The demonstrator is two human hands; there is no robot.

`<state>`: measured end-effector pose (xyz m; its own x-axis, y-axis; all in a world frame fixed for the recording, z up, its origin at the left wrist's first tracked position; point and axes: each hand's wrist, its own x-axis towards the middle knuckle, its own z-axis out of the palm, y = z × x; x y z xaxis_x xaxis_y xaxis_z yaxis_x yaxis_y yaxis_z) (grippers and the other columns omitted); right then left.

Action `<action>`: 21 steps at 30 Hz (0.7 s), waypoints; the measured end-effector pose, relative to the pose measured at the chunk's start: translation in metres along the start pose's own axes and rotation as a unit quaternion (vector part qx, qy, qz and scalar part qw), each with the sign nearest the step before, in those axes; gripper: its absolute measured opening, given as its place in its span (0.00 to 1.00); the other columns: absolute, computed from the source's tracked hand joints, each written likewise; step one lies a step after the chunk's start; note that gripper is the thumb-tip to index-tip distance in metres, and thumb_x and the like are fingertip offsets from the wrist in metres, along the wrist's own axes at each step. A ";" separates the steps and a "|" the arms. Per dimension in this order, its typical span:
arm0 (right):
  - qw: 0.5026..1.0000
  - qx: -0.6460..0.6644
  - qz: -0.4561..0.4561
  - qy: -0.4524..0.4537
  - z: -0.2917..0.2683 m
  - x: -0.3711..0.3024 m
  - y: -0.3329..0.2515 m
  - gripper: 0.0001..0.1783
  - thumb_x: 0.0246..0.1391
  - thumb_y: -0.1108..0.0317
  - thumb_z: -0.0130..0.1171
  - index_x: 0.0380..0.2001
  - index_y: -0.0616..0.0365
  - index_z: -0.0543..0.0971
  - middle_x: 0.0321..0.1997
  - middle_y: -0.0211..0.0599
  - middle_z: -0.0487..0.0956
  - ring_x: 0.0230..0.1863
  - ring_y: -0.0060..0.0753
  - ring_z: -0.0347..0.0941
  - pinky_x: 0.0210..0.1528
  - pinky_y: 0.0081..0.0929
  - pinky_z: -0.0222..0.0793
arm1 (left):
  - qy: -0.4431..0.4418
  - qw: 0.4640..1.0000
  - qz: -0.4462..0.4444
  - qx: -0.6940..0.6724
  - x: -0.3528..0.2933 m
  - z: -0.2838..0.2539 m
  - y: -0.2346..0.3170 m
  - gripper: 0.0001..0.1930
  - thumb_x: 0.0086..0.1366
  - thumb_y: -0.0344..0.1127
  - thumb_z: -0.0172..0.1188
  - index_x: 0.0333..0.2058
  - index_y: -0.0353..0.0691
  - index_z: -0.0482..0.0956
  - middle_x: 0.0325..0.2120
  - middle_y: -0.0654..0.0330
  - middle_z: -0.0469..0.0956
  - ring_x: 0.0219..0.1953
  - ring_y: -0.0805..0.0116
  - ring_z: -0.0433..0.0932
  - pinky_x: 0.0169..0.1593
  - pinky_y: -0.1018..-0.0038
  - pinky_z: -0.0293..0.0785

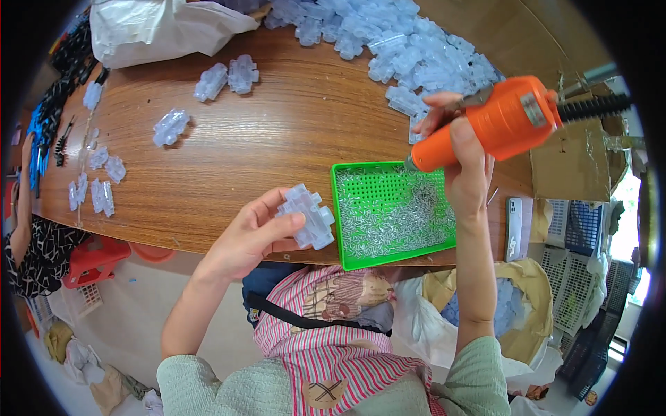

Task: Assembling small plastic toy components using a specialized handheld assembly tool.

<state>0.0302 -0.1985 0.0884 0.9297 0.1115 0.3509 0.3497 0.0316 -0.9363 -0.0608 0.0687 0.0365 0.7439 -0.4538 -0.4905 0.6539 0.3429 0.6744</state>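
My left hand (257, 232) grips a clear, pale-blue plastic housing (307, 215) with stubby side tabs, thumb on top, just left of a green perforated tray (339, 236). Small silvery screws (409, 215) are spread across that tray, heaped toward its right side. Wrapped in my right hand (468, 156) is an orange electric screwdriver (510, 118), tilted so its nose points down and left over the tray's far edge. A black coiled cord (593, 107) runs from its back end to the right. The screwdriver's tip is apart from the housing.
A large pile of clear housings (423, 52) covers the table's far right. Several more lie at left, near loose housings (171, 127). A white sack (159, 31) sits at the far left. A phone (513, 229) lies right of the tray. Another person's arm (24, 201) shows at far left.
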 end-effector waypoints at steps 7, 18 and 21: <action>0.998 0.016 0.027 0.048 0.012 -0.042 0.011 0.36 0.51 0.37 0.53 0.37 0.68 0.72 0.20 0.33 0.68 0.22 0.24 0.67 0.20 0.26 0.69 | -0.011 0.998 0.042 0.036 0.010 0.024 -0.036 0.17 0.64 0.31 0.61 0.50 0.38 0.68 0.44 0.62 0.76 0.43 0.73 0.78 0.46 0.74 0.79; 0.995 0.066 0.036 0.061 0.014 -0.059 0.035 0.35 0.51 0.36 0.53 0.37 0.64 0.72 0.20 0.34 0.69 0.21 0.25 0.66 0.21 0.27 0.69 | 0.004 0.997 -0.029 0.066 0.015 0.027 -0.026 0.18 0.64 0.32 0.61 0.50 0.36 0.68 0.41 0.63 0.77 0.42 0.76 0.77 0.45 0.76 0.79; 0.995 0.069 0.030 0.061 0.015 -0.060 0.039 0.35 0.51 0.36 0.53 0.37 0.64 0.72 0.20 0.34 0.68 0.22 0.25 0.66 0.21 0.27 0.68 | 0.006 0.997 -0.035 0.068 0.016 0.028 -0.025 0.17 0.64 0.32 0.61 0.50 0.36 0.69 0.41 0.64 0.77 0.41 0.76 0.77 0.45 0.76 0.79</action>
<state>-0.0135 -0.1891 0.0306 0.9587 -0.0033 0.2843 0.2810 0.1648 -0.9455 -0.0695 0.0300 0.0272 0.6996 -0.4619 -0.5452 0.6798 0.1951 0.7070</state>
